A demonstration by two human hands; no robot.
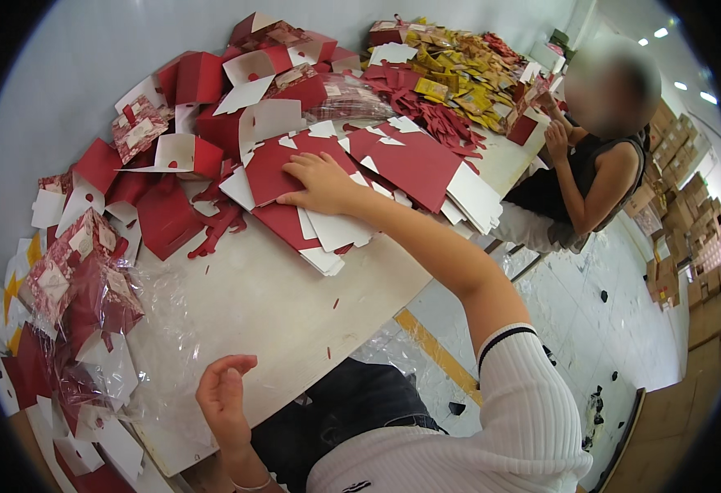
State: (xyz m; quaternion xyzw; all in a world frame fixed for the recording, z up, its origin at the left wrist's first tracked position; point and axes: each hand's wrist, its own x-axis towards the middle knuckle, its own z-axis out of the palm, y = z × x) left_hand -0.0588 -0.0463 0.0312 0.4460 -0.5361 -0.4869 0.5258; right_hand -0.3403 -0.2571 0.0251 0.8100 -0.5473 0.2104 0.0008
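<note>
My right hand [324, 182] rests on top of a pile of flat red-and-white cardboard box blanks [274, 172]. Its fingers are spread, with the fingertips on the red face of the uppermost one. A second pile of red box blanks [414, 164] lies just right of it, its white flaps sticking out. Near the front edge of the white table [295, 304], my left hand [227, 403] is held up with bent fingers, apart from the thumb. I see nothing in it.
Folded red boxes [199, 78] are heaped along the wall, with clear plastic wrap [159, 353] at the left. Yellow packets [471, 94] and red strips [426, 115] lie farther back. Another person [599, 177] handles a box at the right. Cartons [681, 197] stand beyond.
</note>
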